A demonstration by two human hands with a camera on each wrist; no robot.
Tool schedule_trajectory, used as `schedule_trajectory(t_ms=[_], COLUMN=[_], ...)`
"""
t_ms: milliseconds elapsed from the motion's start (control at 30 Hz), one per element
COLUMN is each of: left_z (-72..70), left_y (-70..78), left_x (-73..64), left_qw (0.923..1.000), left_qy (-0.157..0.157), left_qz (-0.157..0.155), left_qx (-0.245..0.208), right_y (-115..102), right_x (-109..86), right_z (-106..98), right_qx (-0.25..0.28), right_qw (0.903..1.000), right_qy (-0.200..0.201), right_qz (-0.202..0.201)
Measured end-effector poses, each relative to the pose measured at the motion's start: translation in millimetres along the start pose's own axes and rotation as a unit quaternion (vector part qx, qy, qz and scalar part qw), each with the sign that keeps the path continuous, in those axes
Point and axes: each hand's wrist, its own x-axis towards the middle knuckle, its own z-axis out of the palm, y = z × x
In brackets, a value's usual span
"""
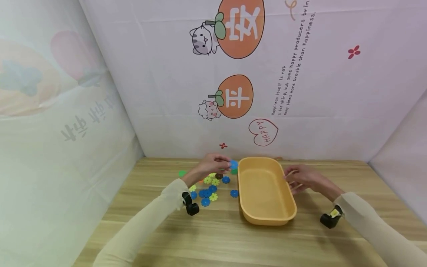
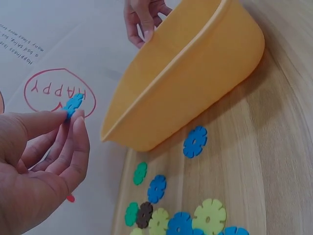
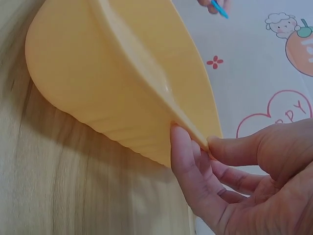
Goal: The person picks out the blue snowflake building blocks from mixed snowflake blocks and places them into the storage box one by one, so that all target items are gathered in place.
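Observation:
Between thumb and fingers my left hand (image 1: 217,163) pinches a blue flower-shaped plastic disc (image 2: 74,105), held in the air beside the left rim of a yellow-orange plastic basin (image 1: 263,189). The basin's inside shows bare in the head view. My right hand (image 3: 244,166) grips the basin's right rim, thumb on top and fingers beneath the lip. Left of the basin, loose notched discs lie on the wood: blue (image 2: 195,142), yellow (image 2: 210,216), green (image 2: 140,173) and brown (image 2: 144,214).
The wooden table (image 1: 213,241) meets a white printed cloth (image 1: 186,92) at the back, with more cloth at both sides. Small cameras (image 1: 191,204) are strapped to both wrists. One blue disc (image 1: 234,193) lies close to the basin's left wall.

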Motion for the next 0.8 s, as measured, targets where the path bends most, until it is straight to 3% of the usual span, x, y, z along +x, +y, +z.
schedule_trajectory(t_ms=[300, 467, 600, 800], left_z=[25.4, 40.7, 51.3, 63.1], left_y=[-9.0, -13.9, -16.0, -17.3], left_x=[24.3, 34.2, 40.6, 53.8], left_qw=[0.9995, 0.9945, 0.9811, 0.9486], left_qy=[0.019, 0.038, 0.027, 0.003], left_qz=[0.017, 0.045, 0.076, 0.08], left_qx=[0.02, 0.087, 0.175, 0.306], right_y=[-1.9, -5.7, -6.3, -6.0], right_x=[2.5, 1.5, 3.0, 4.3], right_z=[10.3, 13.4, 15.7, 17.7], right_qx=[0.012, 0.004, 0.002, 0.001], right_qw=[0.9999, 0.9999, 1.0, 0.9999], right_qy=[-0.009, -0.01, -0.006, -0.001], right_qz=[-0.009, -0.012, -0.007, -0.013])
